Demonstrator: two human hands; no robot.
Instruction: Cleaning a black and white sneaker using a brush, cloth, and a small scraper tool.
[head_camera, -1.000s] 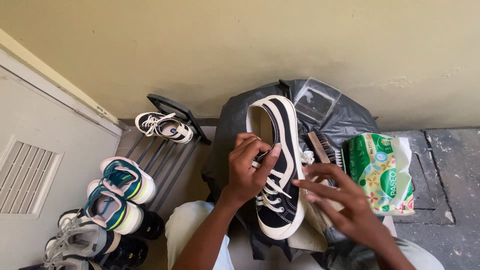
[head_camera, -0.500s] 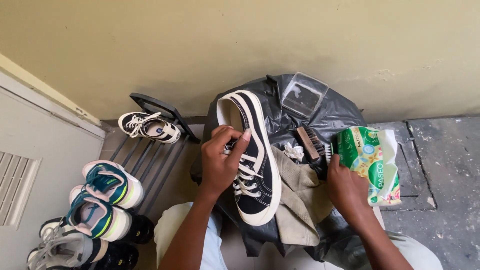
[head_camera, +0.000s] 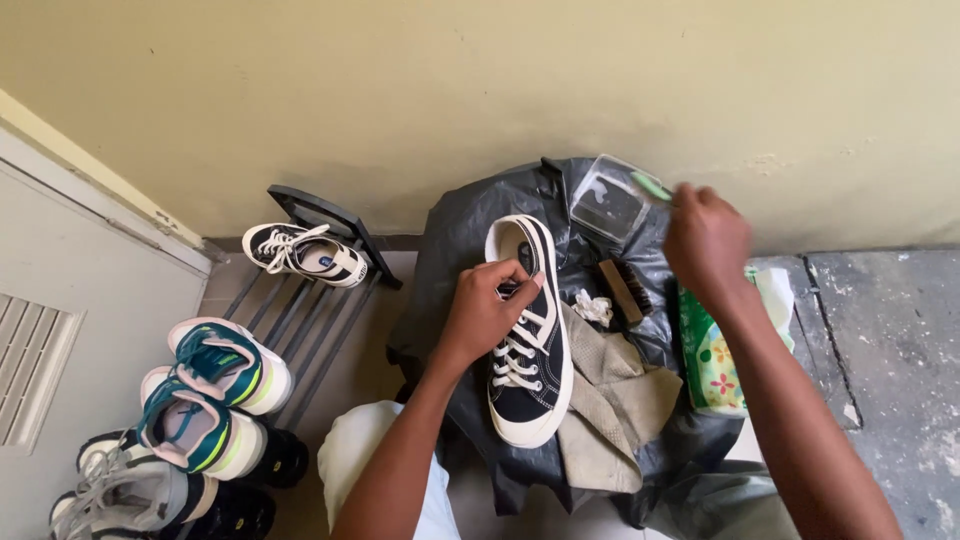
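1. Head view: my left hand grips the black sneaker at its laced throat, fingers curled over the laces, thumb on the near side. The sneaker lies toe toward me on a black bag spread on the floor against the yellow wall.
2. My right hand is raised over the bag's far right part, fingers closed round a small green thing that sticks out toward a clear plastic tub; I cannot tell what that thing is.
3. A brown brush lies just right of the sneaker, a crumpled white scrap between them. A tan cloth lies under and beside the sneaker's toe end.
4. A green packet sits at the bag's right edge, partly behind my right forearm.
5. To the left stands a dark slatted rack; a second black sneaker rests on its far end, well apart from my hands.
6. Teal-and-white trainers and grey shoes are lined up at the lower left, beside a pale door.
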